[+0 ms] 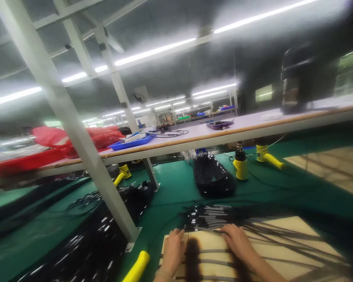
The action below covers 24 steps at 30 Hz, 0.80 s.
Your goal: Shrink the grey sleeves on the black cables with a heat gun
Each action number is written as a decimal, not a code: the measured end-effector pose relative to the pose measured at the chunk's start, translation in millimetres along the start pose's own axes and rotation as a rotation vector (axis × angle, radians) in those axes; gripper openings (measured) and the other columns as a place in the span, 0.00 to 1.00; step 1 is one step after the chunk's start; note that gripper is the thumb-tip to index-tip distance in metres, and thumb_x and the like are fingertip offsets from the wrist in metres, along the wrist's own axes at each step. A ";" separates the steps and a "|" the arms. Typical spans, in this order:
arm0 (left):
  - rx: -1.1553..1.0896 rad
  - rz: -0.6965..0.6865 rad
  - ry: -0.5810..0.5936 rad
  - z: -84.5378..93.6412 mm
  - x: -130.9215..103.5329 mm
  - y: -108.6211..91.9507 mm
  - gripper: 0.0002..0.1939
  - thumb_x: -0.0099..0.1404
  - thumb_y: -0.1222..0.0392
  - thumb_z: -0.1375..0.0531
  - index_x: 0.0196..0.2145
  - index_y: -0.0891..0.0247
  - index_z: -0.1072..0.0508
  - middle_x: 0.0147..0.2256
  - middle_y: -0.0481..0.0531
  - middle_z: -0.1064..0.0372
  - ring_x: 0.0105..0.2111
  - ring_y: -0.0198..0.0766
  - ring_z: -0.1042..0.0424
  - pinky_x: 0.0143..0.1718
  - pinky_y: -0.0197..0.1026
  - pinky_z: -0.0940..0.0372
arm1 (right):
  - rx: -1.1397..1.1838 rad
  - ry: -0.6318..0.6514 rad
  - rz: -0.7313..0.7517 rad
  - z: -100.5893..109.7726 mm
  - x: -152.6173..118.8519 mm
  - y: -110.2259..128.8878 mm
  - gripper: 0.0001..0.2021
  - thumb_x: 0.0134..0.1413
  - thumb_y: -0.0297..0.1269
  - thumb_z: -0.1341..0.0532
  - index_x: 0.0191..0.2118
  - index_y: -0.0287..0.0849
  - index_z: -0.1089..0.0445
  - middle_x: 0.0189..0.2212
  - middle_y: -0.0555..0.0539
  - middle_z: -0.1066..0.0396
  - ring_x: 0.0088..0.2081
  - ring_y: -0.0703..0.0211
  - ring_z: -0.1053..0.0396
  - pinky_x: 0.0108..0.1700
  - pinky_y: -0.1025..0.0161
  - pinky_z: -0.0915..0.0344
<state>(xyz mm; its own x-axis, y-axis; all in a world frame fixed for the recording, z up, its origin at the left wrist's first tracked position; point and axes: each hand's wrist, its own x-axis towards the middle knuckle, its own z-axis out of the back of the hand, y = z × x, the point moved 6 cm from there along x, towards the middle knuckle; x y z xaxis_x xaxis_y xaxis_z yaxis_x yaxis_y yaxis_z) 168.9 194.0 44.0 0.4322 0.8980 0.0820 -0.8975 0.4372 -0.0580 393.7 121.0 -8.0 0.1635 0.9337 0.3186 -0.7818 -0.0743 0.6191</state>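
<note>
Two bare hands, set apart in the head view: the left hand [173,250] and right hand [235,239] reach to a dark cable [206,229] along the far edge of a pale wooden board [213,239] (whether they pinch it, I cannot tell). Gray strands [214,250] cross the dark-marked board. Beyond, a black cable bundle [213,176] rests on the green tabletop [172,176]; a yellow handle [137,268] shows lower left.
</note>
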 end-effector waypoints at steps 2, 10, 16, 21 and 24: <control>-0.011 0.017 -0.011 -1.2 2.3 4.5 0.24 0.56 0.69 0.53 0.50 0.61 0.36 0.49 0.53 0.37 0.48 0.41 0.41 0.46 0.41 0.47 | 0.081 0.007 0.005 4.4 -0.9 1.1 0.12 0.53 0.33 0.51 0.38 0.44 0.31 0.38 0.46 0.28 0.42 0.52 0.33 0.44 0.57 0.42; -0.082 0.005 -0.007 -8.1 11.1 14.1 0.18 0.60 0.67 0.53 0.45 0.56 0.31 0.45 0.48 0.32 0.47 0.38 0.39 0.46 0.39 0.46 | 0.430 0.060 -0.013 26.5 -11.3 6.5 0.15 0.55 0.43 0.50 0.38 0.42 0.32 0.38 0.46 0.28 0.41 0.54 0.33 0.44 0.62 0.39; -0.089 -0.006 0.013 1.1 2.3 18.1 0.15 0.60 0.68 0.52 0.36 0.60 0.28 0.36 0.51 0.30 0.42 0.39 0.36 0.45 0.39 0.46 | 0.357 0.084 0.021 23.2 -14.1 4.7 0.11 0.53 0.39 0.50 0.35 0.43 0.33 0.35 0.46 0.28 0.38 0.54 0.33 0.42 0.62 0.40; -0.080 0.003 0.044 7.9 -6.7 23.2 0.14 0.59 0.68 0.52 0.32 0.60 0.27 0.35 0.52 0.33 0.40 0.38 0.37 0.41 0.38 0.46 | 0.175 0.109 0.024 5.3 -18.2 -14.7 0.08 0.52 0.36 0.51 0.31 0.45 0.36 0.31 0.49 0.29 0.34 0.55 0.33 0.37 0.61 0.42; -0.080 0.014 0.050 8.2 -9.1 26.3 0.14 0.59 0.68 0.52 0.31 0.61 0.27 0.36 0.51 0.35 0.40 0.37 0.38 0.40 0.37 0.46 | 0.113 0.092 0.025 -0.3 -21.8 -22.8 0.07 0.52 0.34 0.52 0.31 0.46 0.37 0.31 0.49 0.30 0.35 0.56 0.34 0.37 0.62 0.43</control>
<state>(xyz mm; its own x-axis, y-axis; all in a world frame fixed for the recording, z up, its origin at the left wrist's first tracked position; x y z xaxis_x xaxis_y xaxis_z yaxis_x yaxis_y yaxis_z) 140.7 197.0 49.9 0.4251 0.9046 0.0312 -0.8946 0.4251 -0.1379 407.8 102.5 -29.2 0.0849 0.9590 0.2706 -0.7113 -0.1318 0.6905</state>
